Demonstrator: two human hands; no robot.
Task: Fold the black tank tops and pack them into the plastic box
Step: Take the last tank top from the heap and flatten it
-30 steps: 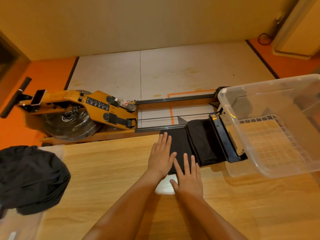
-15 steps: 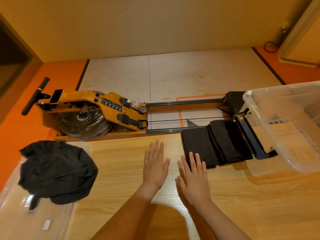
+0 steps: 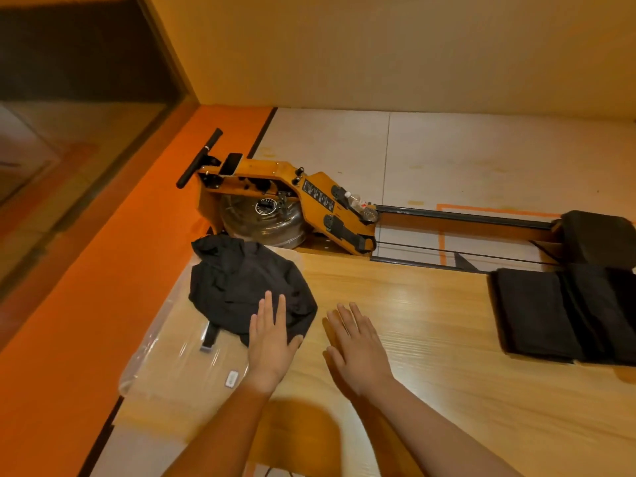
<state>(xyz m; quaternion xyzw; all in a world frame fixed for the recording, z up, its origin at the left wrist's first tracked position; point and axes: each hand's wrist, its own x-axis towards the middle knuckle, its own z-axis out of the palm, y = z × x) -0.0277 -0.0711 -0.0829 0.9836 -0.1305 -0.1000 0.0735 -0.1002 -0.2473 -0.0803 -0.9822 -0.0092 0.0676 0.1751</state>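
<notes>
A crumpled heap of black tank tops (image 3: 241,287) lies at the table's left end, partly on a clear plastic bag (image 3: 172,359). My left hand (image 3: 272,342) is flat with straight fingers at the heap's near right edge, its fingertips over the cloth. My right hand (image 3: 358,349) hovers open over bare wood just to the right, holding nothing. A folded black tank top (image 3: 564,311) lies flat at the table's right end. The plastic box is out of view.
The wooden table (image 3: 430,325) runs across the frame. Behind it on the floor stands an orange rowing machine (image 3: 292,197) with its rail and black seat (image 3: 599,235) at the right. An orange floor strip (image 3: 103,287) runs along the left.
My view has swung left, so the plastic box has left the frame. Both hands moved left, away from the folded top, and my left hand now reaches the crumpled heap.
</notes>
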